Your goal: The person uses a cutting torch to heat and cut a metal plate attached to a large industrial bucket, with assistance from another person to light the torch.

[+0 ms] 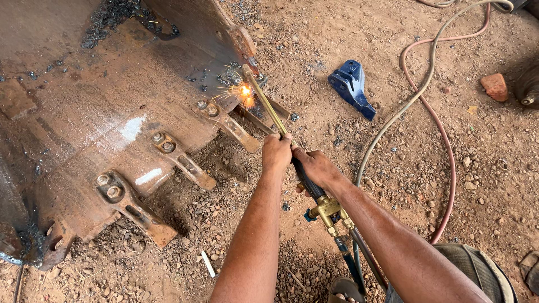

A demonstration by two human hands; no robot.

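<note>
Dirt ground (449,185), gravel-strewn, hoses (418,98) trailing. Left hand (277,152) and right hand (316,167), each grip closed around cutting torch (292,151); its tip sparks against rusty excavator bucket (112,112) near a blue bracket (351,87).

Rusty rough steel bucket (101,112); shiny brass torch (269,106); gritty dirt ground (393,185).
</note>
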